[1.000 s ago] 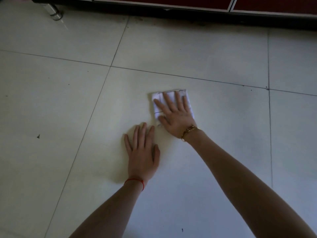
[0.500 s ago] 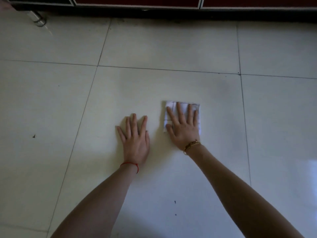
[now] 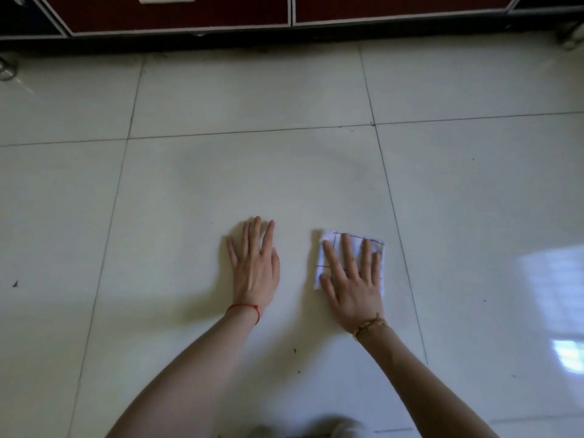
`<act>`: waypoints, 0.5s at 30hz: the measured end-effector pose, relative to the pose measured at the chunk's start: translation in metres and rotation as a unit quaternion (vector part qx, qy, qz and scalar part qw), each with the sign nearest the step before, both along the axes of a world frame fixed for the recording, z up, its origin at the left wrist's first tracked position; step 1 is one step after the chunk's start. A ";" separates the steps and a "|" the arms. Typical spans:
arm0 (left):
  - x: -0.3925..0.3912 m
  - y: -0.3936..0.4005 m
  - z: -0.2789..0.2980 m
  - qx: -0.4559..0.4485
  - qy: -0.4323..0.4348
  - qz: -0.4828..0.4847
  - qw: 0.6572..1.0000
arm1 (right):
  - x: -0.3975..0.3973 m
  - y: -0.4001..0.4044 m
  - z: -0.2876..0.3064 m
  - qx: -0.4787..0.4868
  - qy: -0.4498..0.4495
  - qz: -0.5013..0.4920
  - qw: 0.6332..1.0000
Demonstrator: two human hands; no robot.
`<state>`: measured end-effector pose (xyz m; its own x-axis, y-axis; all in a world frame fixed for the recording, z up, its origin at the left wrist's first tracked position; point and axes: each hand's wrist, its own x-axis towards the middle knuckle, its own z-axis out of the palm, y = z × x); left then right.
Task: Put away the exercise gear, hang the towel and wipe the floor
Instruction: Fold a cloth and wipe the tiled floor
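Your right hand (image 3: 354, 279), flat on the cloth (image 3: 357, 245), has swept rightward; press evenly while your open left hand (image 3: 254, 267) braces on the floor (image 3: 252, 169).

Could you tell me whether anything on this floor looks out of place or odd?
Only minor things: small dark specks lie on the tiled floor, one at the far left and others near the forearms. The folded cloth lies flat under the right hand.

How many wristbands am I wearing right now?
2: a red string on the left wrist, whose hand lies on the floor, and a gold bracelet on the right wrist, whose hand presses the cloth.
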<state>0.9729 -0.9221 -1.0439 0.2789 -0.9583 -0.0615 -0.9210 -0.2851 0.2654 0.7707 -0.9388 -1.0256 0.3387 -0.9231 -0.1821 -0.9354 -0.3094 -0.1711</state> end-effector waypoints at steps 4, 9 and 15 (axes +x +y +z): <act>-0.013 -0.004 -0.006 0.010 -0.003 -0.011 1.000 | -0.049 -0.044 -0.005 0.019 0.027 -0.139 0.990; -0.012 -0.002 -0.006 0.004 0.001 -0.008 1.000 | -0.051 -0.104 -0.003 0.039 0.025 -0.218 0.975; -0.012 -0.004 -0.007 -0.024 -0.007 -0.002 1.000 | 0.014 -0.118 0.002 0.042 0.018 -0.047 0.998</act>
